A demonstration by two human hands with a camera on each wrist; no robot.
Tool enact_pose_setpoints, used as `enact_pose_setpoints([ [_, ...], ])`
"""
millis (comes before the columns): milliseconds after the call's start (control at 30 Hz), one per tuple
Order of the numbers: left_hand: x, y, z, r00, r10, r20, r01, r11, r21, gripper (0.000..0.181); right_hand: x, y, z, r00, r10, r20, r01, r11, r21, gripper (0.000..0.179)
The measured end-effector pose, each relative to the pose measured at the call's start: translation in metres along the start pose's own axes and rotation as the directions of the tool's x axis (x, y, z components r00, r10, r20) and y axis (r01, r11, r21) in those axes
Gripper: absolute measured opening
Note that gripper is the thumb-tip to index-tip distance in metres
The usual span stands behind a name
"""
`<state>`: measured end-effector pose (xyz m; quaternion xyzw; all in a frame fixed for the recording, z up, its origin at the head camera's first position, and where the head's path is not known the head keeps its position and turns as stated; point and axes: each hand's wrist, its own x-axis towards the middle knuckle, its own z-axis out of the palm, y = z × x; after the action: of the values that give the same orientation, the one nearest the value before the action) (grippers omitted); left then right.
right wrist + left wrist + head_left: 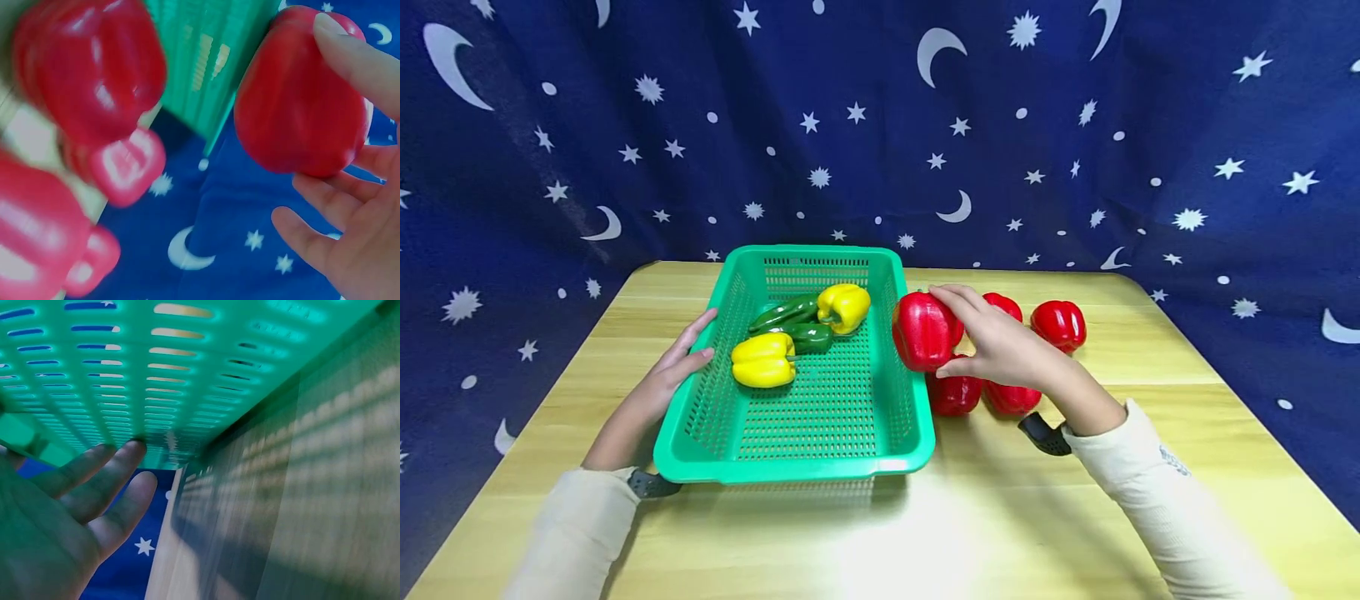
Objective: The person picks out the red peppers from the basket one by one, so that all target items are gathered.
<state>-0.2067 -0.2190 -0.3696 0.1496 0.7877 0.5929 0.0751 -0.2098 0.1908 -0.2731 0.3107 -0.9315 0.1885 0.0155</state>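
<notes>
My right hand (1003, 340) grips a red bell pepper (922, 332) between thumb and fingers, raised at the right rim of the green plastic basket (805, 468). The right wrist view shows the same red bell pepper (300, 100) pinched, with the basket's side beyond it. My left hand (673, 371) rests on the basket's left side, fingers extended; in the left wrist view those fingers (119, 469) lie along its slotted wall. Inside the basket are two yellow bell peppers (763, 361) and two long green peppers (786, 312).
Several more red bell peppers (1058, 326) lie on the wooden table (1000, 500) right of the basket, some partly hidden behind my right hand. A dark blue curtain (880, 150) with moons and stars hangs behind the table.
</notes>
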Motion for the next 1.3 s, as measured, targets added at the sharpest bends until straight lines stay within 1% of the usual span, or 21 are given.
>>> enact_pose_setpoints([
  [100,-0.004,0.000,-0.002,1.000,0.003,-0.004,-0.003,1.000,-0.009,0.056,-0.009,0.010,-0.003,1.000,0.016,-0.016,-0.016,1.000,-0.004,0.094],
  [233,-0.007,0.001,-0.005,1.000,0.010,-0.010,-0.010,1.000,-0.006,0.056,-0.025,0.026,-0.009,0.997,0.044,-0.056,-0.044,0.999,0.007,0.092],
  [367,-0.009,0.001,-0.007,1.000,0.026,-0.010,-0.026,1.000,-0.002,0.055,-0.045,0.046,-0.015,0.993,0.058,-0.107,-0.055,0.998,0.032,0.091],
  [500,-0.010,0.000,-0.009,0.999,0.043,0.006,-0.042,0.998,-0.036,0.055,-0.068,0.068,-0.019,0.985,0.065,-0.161,-0.062,0.998,0.024,0.092],
  [600,-0.011,-0.001,-0.009,0.999,0.048,0.018,-0.047,0.996,-0.072,0.055,-0.083,0.085,-0.019,0.977,0.077,-0.198,-0.074,0.997,0.025,0.093],
  [800,-0.011,-0.001,-0.008,0.999,0.031,0.014,-0.030,0.997,-0.071,0.054,-0.109,0.112,-0.010,0.960,0.130,-0.247,-0.121,0.991,0.054,0.094],
  [867,-0.011,-0.001,-0.008,1.000,0.024,0.015,-0.023,0.997,-0.071,0.054,-0.116,0.120,-0.006,0.957,0.141,-0.252,-0.131,0.990,0.055,0.094],
  [1033,-0.010,-0.001,-0.007,0.999,0.014,0.039,-0.010,0.993,-0.115,0.054,-0.126,0.133,0.005,0.956,0.163,-0.243,-0.148,0.986,0.081,0.094],
  [1200,-0.007,0.000,-0.003,0.999,0.015,0.033,-0.011,0.994,-0.111,0.054,-0.132,0.141,0.014,0.962,0.187,-0.201,-0.165,0.979,0.122,0.094],
  [1300,-0.006,0.001,-0.002,0.999,0.017,0.040,-0.012,0.992,-0.125,0.054,-0.136,0.144,0.020,0.965,0.194,-0.176,-0.176,0.978,0.115,0.092],
])
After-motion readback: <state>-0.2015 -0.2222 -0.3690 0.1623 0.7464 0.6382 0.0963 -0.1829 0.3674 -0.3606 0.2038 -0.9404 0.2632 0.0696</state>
